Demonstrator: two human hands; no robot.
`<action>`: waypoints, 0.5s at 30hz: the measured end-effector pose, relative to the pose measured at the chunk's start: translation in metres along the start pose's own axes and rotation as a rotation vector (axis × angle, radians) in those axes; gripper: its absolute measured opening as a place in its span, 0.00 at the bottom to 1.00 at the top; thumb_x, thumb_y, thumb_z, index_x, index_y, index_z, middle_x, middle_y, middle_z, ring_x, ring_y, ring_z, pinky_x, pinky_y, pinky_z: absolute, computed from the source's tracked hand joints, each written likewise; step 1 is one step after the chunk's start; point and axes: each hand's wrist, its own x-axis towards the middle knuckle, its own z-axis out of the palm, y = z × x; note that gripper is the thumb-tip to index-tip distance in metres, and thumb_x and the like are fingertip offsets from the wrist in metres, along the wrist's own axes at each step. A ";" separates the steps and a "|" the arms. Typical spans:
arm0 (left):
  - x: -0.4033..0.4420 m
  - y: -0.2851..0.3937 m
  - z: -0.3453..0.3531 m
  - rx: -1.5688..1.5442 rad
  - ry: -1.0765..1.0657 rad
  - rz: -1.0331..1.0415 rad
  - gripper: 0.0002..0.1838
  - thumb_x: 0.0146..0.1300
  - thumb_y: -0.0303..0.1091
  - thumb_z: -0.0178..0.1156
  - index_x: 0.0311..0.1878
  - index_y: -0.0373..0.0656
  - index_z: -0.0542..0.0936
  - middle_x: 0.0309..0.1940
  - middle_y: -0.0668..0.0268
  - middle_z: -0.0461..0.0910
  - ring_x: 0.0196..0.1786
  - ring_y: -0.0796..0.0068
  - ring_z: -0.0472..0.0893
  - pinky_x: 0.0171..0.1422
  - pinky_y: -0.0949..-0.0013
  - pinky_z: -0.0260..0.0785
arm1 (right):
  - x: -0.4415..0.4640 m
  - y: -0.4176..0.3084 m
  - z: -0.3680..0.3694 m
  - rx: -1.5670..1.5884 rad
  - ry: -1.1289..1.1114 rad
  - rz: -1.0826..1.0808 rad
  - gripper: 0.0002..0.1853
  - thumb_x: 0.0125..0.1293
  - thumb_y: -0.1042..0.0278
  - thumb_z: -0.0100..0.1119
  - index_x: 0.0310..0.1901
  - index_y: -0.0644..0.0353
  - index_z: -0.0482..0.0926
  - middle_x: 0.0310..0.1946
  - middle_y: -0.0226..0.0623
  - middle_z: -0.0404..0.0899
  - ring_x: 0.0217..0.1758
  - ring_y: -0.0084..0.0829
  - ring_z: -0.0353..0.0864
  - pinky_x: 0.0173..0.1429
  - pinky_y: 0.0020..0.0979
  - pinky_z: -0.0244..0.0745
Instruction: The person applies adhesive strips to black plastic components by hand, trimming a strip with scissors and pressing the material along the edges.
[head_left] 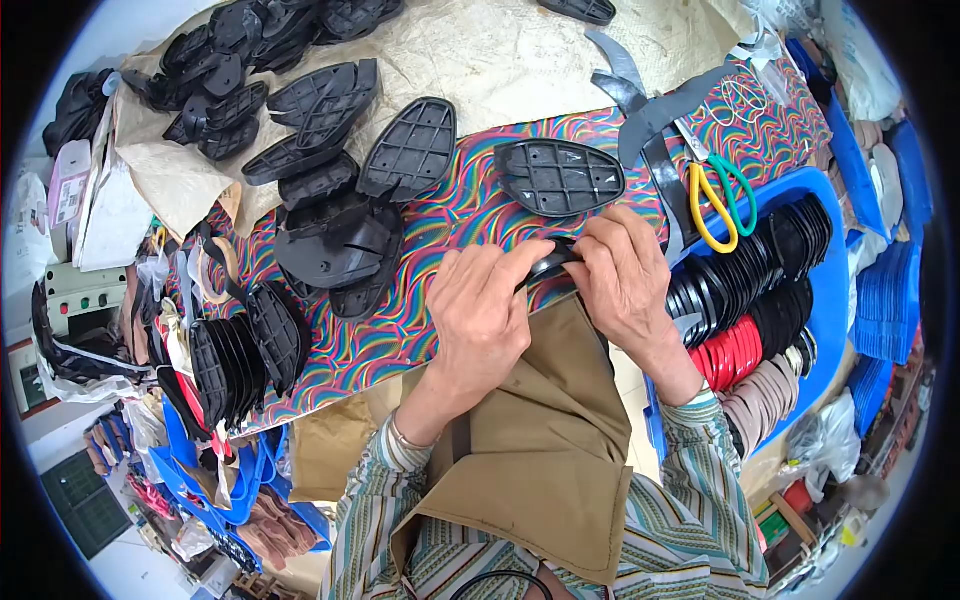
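My left hand (480,310) and my right hand (625,280) meet at the table's near edge, fingers closed on a glossy black curved piece (551,262). The fingers cover most of it, so its exact kind is hidden. Just beyond my hands lies a black shoe sole part (560,177), its ribbed grid side up with pale marks. Another ribbed black sole part (408,150) leans to the left of it. A brown apron (540,400) covers my lap below the hands.
Scissors (722,205) with yellow and green handles lie at right by dark curved strips (665,185). A blue bin (835,260) holds rows of black, red and beige pieces. Black sole parts (340,245) pile up at left on the patterned tablecloth (440,235).
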 end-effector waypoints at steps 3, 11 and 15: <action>0.000 -0.002 0.002 -0.001 0.005 -0.021 0.22 0.47 0.12 0.58 0.46 0.41 0.84 0.25 0.63 0.72 0.26 0.63 0.71 0.34 0.62 0.62 | 0.002 0.004 -0.003 0.087 -0.030 0.025 0.15 0.50 0.76 0.70 0.38 0.64 0.76 0.45 0.43 0.77 0.51 0.46 0.76 0.55 0.44 0.73; -0.001 -0.001 0.003 -0.110 0.052 -0.060 0.17 0.54 0.13 0.61 0.47 0.39 0.84 0.33 0.61 0.82 0.33 0.65 0.80 0.39 0.66 0.71 | -0.004 0.008 -0.006 0.239 0.080 -0.023 0.12 0.50 0.76 0.72 0.32 0.65 0.76 0.42 0.42 0.77 0.47 0.46 0.77 0.53 0.44 0.73; -0.009 0.005 0.004 -0.364 0.044 -0.267 0.16 0.54 0.14 0.64 0.46 0.37 0.84 0.36 0.61 0.84 0.35 0.68 0.82 0.42 0.69 0.74 | -0.013 0.001 -0.018 0.209 0.130 -0.042 0.12 0.50 0.76 0.72 0.31 0.64 0.76 0.41 0.40 0.77 0.45 0.45 0.78 0.50 0.45 0.74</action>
